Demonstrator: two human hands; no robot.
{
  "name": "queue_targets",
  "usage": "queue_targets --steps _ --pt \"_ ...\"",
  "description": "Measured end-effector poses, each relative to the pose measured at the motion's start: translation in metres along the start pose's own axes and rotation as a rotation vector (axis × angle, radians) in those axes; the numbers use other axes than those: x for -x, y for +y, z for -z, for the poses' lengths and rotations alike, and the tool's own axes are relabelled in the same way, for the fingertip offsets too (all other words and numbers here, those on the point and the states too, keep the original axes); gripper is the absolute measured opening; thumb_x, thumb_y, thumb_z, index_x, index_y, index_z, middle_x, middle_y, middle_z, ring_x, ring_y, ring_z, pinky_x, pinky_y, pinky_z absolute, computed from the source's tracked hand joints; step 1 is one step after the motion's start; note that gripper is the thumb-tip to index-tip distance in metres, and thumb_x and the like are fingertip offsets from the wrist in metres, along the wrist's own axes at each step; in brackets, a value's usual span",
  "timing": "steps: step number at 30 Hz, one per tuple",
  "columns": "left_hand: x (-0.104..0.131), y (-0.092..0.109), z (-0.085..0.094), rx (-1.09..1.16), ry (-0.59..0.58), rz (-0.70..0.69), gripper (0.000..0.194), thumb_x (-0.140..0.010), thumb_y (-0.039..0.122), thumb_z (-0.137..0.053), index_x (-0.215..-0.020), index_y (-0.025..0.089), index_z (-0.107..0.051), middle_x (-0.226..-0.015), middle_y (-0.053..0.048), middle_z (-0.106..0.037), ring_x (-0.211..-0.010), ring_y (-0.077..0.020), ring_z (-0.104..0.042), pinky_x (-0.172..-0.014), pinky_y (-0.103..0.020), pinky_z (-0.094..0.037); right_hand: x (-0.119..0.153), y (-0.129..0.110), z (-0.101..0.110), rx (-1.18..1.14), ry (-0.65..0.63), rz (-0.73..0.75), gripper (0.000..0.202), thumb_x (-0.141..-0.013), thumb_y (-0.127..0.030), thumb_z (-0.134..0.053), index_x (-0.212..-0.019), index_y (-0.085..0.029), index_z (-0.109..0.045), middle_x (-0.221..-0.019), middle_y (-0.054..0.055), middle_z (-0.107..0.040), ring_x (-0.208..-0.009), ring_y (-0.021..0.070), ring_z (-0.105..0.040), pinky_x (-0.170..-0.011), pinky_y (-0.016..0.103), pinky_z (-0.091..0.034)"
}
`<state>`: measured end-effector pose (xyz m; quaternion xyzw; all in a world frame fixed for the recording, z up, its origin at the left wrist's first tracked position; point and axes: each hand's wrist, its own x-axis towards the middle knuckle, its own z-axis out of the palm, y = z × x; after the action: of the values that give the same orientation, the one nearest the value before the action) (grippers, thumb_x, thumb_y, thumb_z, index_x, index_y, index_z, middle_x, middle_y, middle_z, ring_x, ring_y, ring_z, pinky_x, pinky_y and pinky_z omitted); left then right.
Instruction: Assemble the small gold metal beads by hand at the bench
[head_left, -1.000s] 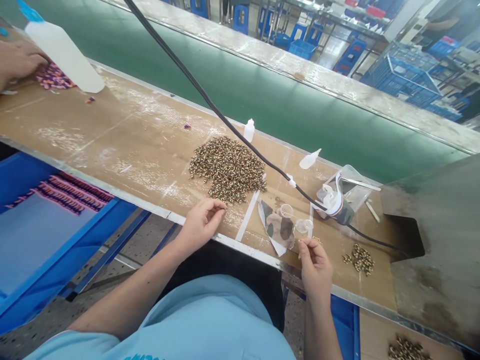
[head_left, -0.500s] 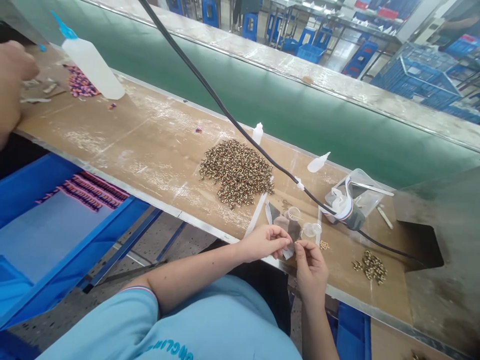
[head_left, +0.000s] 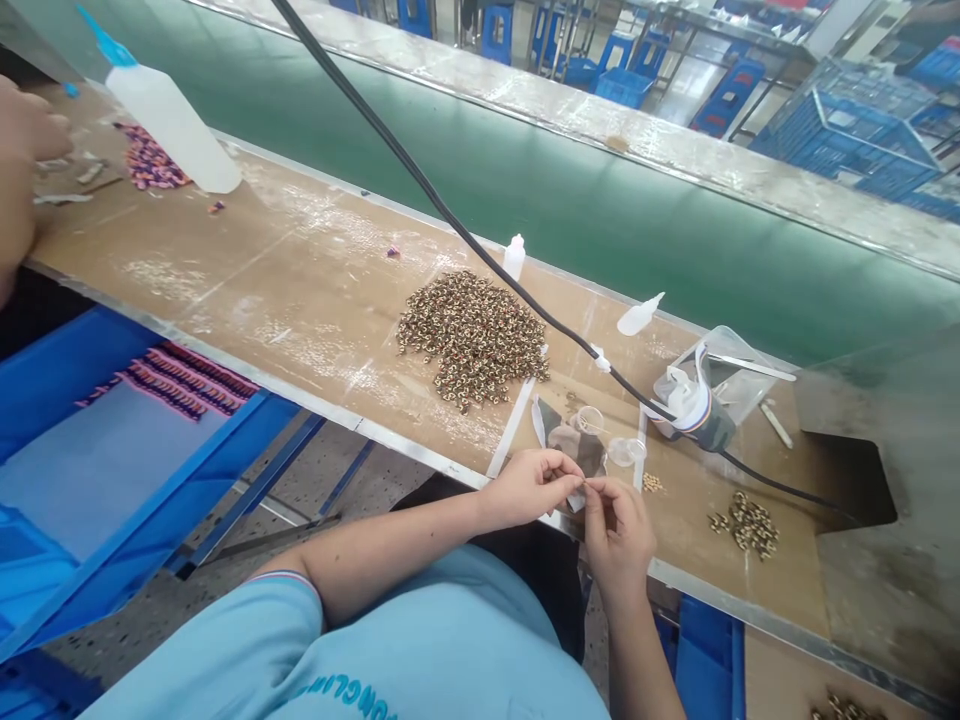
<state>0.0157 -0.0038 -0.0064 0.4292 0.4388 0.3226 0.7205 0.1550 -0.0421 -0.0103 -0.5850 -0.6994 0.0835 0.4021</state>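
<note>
Over the bench's front edge, my left hand (head_left: 536,487) and my right hand (head_left: 619,525) meet with their fingertips pinched together. What sits between the fingers is too small to make out. Just behind them lie a grey-brown cloth (head_left: 574,445) and two small clear round containers, one an upright ring (head_left: 590,420) and the other a shallow cup (head_left: 625,452). A few tiny gold beads (head_left: 652,482) rest right of my right hand. Beyond my left hand spreads a big heap of small dark-and-gold ring-like pieces (head_left: 476,340); a smaller pile (head_left: 754,525) lies at the right.
A black cable (head_left: 442,205) hangs across the bench (head_left: 300,290). Small white bottles (head_left: 514,257), a clear plastic tub (head_left: 739,385) and a large glue-type bottle (head_left: 172,130) stand along the back. Another person's hand (head_left: 30,130) is at far left, above a blue tray (head_left: 225,450).
My right hand has moved slightly left and up, so its fingertips now touch those of my left hand. The view has shifted a little; the piles look the same.
</note>
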Motion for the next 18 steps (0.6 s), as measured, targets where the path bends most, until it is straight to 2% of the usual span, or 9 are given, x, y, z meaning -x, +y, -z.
queue_targets --steps 9,13,18 --pt "0.0019 0.0045 -0.0008 0.083 -0.023 -0.037 0.016 -0.072 0.027 -0.064 -0.074 0.011 -0.062 -0.054 0.004 -0.052 -0.045 -0.0042 -0.045 -0.047 -0.016 -0.039 0.0004 0.0045 0.0025 0.078 0.002 0.145 0.009 -0.089 -0.021 -0.05 -0.087 -0.021 -0.059 -0.08 0.002 -0.063 -0.076 0.0137 -0.06 -0.067 0.026 -0.047" --pt "0.0023 0.004 -0.0001 0.073 -0.018 -0.044 0.012 -0.073 0.023 -0.063 -0.075 0.011 -0.062 -0.051 0.006 -0.05 -0.045 -0.0042 -0.044 -0.049 -0.017 -0.041 0.0002 0.0048 0.0029 0.081 -0.008 0.147 0.008 -0.089 -0.02 -0.05 -0.087 -0.021 -0.058 -0.08 0.002 -0.063 -0.076 0.0135 -0.06 -0.067 0.026 -0.047" --pt "0.0031 0.0063 0.0006 0.046 -0.02 -0.053 0.009 -0.075 0.018 -0.06 -0.075 0.011 -0.064 -0.048 0.007 -0.048 -0.043 -0.0038 -0.042 -0.046 -0.016 -0.037 0.0002 0.0049 0.0038 0.061 -0.021 0.115 0.009 -0.089 -0.021 -0.05 -0.086 -0.021 -0.058 -0.079 0.002 -0.063 -0.075 0.0131 -0.06 -0.066 0.025 -0.047"
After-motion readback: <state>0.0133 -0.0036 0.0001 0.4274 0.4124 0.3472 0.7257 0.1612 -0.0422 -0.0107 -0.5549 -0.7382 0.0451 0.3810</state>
